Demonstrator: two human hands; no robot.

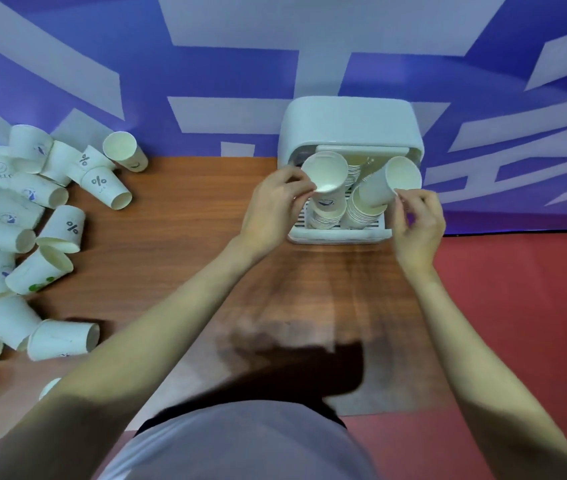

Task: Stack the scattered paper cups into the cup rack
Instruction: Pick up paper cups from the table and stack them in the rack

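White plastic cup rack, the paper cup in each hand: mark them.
White plastic cup rack [351,121], head view, top of housing.
Left hand's white paper cup [325,173], head view, inner wall.
Right hand's white paper cup [403,174], head view, inner wall.

Cup rack [350,123] interior under its hood; scattered cups [15,233] past left edge.

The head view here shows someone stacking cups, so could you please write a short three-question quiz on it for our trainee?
1. True or false: each hand holds a paper cup over the cup rack.
2. Where does the pile of loose cups lie? A) left on the wooden table B) on the red surface C) on top of the rack
3. Fill in: the cup in the right hand is tilted over the right ____ of cups.

Key: 1 true: left hand, left cup, right cup. 2 A. 3 stack.
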